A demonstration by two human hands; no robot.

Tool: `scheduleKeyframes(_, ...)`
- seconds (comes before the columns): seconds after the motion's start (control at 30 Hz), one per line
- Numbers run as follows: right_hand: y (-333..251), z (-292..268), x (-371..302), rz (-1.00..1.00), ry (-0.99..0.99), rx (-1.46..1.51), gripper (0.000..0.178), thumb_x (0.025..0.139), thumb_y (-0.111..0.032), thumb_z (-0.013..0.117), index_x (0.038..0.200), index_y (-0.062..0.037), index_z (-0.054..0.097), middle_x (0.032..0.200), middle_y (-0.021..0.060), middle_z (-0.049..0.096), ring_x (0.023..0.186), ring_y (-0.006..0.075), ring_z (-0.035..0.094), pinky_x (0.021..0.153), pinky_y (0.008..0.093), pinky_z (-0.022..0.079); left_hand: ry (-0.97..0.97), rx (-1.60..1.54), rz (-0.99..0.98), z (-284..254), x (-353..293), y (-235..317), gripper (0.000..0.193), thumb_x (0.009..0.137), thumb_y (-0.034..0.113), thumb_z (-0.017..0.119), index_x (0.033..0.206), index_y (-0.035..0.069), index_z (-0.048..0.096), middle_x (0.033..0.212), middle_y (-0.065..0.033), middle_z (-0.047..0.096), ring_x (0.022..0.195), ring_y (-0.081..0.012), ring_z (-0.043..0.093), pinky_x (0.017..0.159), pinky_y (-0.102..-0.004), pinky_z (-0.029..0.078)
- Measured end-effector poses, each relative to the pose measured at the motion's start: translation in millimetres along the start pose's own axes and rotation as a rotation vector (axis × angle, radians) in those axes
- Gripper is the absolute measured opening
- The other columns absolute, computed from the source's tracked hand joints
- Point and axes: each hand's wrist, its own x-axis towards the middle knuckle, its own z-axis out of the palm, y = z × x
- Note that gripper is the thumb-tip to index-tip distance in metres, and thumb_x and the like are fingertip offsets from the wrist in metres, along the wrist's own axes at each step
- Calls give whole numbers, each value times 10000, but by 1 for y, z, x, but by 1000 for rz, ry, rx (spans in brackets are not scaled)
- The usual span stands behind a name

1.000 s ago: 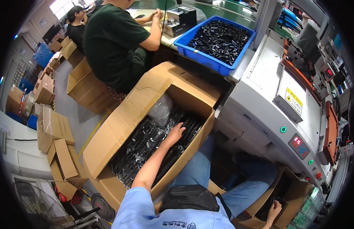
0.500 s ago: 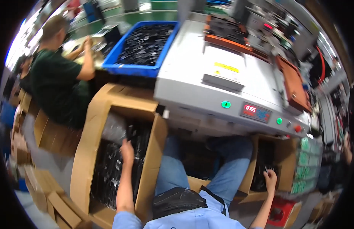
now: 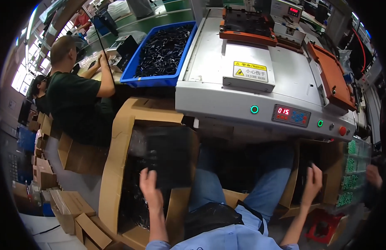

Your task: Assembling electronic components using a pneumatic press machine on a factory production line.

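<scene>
My left hand point(image 3: 151, 187) is closed on the lower left edge of a flat, black rectangular panel point(image 3: 170, 156), which is smeared by motion. The panel hangs tilted over a long cardboard box point(image 3: 114, 179) on my left, where dark, shiny wrapped pieces point(image 3: 132, 200) lie. On the other side, my right hand point(image 3: 312, 183) is raised at a smaller cardboard box point(image 3: 332, 166) beside my right knee. Its fingers are pressed together, and a small dark tip shows above them; I cannot make out what it is.
Ahead stands a white machine table point(image 3: 247, 100) with lit buttons and orange-brown fixtures point(image 3: 332, 77). A blue bin point(image 3: 159, 81) of small black parts sits at its left. Clear drawers point(image 3: 349, 175) of green pieces stand far right. A co-worker point(image 3: 76, 96) sits at the left.
My left hand has come up out of the left box, now with the black panel in it. My right hand has risen a little within the right box area. The view has shifted.
</scene>
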Motion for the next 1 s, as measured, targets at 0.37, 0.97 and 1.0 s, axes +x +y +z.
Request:
scheduleKeyframes(0.37, -100, 106, -25, -784, -411, 69, 267, 702, -62, 694, 964, -101, 661, 860, 10, 627, 829, 179, 568, 782, 334, 398, -1167, 205, -523, 116, -2, -46, 204, 892, 230, 563, 915, 35, 619, 799, 45, 572, 765, -25, 506, 701, -173, 384)
scheduleKeyframes(0.97, -104, 79, -11, -131, -733, 260, 151, 772, -62, 660, 916, -33, 692, 831, 72, 654, 794, 185, 586, 725, 288, 451, -1132, 517, 1085, 113, -11, -61, 264, 677, -5, 628, 935, 50, 640, 954, -56, 629, 924, -235, 559, 808, -386, 466)
scheduleKeyframes(1.0, -104, 78, -14, -129, -732, 257, 151, 772, -62, 660, 916, -33, 692, 831, 72, 654, 794, 185, 586, 725, 288, 451, -1081, 488, 1136, 112, -10, -60, 257, 679, -7, 638, 930, 47, 642, 962, -57, 630, 929, -240, 561, 834, -394, 471)
